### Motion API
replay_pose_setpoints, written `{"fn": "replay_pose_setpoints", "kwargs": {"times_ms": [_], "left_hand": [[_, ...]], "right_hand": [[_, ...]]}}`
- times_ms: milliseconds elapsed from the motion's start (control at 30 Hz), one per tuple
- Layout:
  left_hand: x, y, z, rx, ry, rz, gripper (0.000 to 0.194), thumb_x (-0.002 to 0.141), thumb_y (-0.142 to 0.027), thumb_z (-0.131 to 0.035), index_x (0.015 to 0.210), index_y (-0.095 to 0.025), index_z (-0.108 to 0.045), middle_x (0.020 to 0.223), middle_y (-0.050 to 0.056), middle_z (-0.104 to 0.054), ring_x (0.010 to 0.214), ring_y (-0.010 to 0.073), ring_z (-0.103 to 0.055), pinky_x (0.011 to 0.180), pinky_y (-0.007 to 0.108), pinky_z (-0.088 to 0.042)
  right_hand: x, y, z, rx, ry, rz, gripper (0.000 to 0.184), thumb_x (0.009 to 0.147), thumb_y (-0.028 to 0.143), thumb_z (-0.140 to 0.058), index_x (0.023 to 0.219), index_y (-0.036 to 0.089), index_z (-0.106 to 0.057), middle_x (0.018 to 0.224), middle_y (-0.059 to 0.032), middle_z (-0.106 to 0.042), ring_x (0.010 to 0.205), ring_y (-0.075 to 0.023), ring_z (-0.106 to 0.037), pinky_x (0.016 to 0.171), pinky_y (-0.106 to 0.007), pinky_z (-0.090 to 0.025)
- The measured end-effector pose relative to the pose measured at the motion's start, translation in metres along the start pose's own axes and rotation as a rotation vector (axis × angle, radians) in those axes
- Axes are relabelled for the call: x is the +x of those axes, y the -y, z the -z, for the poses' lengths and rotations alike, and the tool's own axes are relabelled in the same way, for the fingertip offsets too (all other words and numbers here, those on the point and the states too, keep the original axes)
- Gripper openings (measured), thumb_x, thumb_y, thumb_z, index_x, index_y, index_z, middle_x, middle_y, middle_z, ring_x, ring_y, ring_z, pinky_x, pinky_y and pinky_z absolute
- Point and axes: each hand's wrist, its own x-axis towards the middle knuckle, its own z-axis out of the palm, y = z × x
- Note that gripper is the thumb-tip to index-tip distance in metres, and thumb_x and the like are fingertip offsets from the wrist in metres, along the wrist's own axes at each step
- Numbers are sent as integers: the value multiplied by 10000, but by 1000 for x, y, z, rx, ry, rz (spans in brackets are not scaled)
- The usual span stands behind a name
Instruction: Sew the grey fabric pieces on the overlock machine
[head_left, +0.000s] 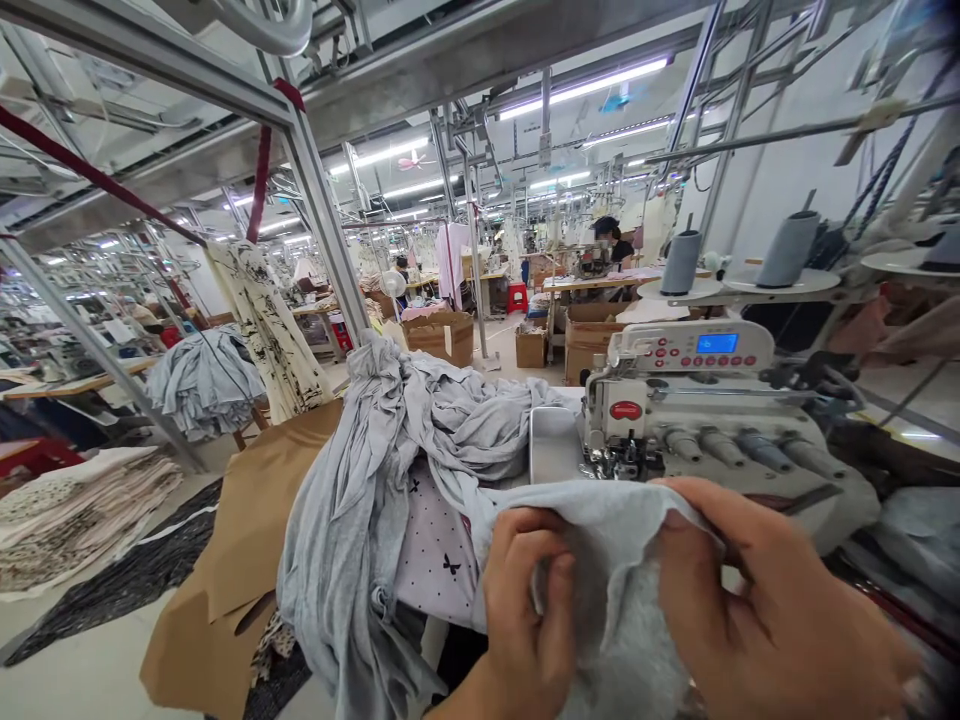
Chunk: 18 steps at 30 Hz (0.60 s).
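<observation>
Grey jersey fabric is stretched between the hands I'm watching remotely. The left hand clenches a fold, and the right hand grasps the edge, seemingly to keep it taut and spread. The bulk heaps behind, over polka-dot bow-print cloth, probably kept gathered so that it doesn't drag. Just beyond sit the steel plate and presser foot of an overlock sewing machine, close enough to reach easily. Brown paper sheets lie to the left.

Plain grey jersey, white cloth — black dots, bows, tan paper
</observation>
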Motion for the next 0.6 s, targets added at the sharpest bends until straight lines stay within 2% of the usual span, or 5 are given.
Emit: {"fn": "replay_pose_setpoints", "kwargs": {"times_ms": [67,167,367,533,600], "left_hand": [[-6,-1,1,-70,4,-9,124,955,-287,-490,1053,-220,-528,1060,93,-557,1018,232,-556,867,370,-474],[-17,-4,-8,-85,-57,-19,389,872,-434,-606,1172,-213,-494,1095,126,-526,1028,279,-544,848,396,-488],[-28,2,-12,-208,-139,377,146,887,-317,-577,815,-194,-609,920,66,-586,908,212,-574,810,317,-471],[-13,32,61,-563,-348,827,301,802,-457,-706,850,-203,-552,691,-27,-558,602,109,-525,563,191,-431],[18,30,97,-436,-448,749,264,807,-419,-715,896,-230,-552,614,-69,-506,506,77,-450,492,155,-380]], "right_hand": [[1,-1,-3,-50,-19,-12,163,988,278,-483,1021,238,-638,837,5,-776,563,-128,-691,555,-244,-468],[1,2,-6,-20,43,58,181,999,286,-463,999,229,-635,797,26,-765,551,-104,-682,537,-230,-450],[-6,-4,-12,-4,105,335,116,964,236,-555,1048,224,-635,799,15,-756,532,-84,-658,560,-227,-418],[-21,-15,-27,49,229,470,186,984,298,-496,1065,213,-640,706,31,-737,440,-81,-631,443,-236,-389],[-39,-2,-34,174,306,404,196,984,339,-486,986,245,-659,705,48,-742,481,-85,-663,447,-209,-421]]}}
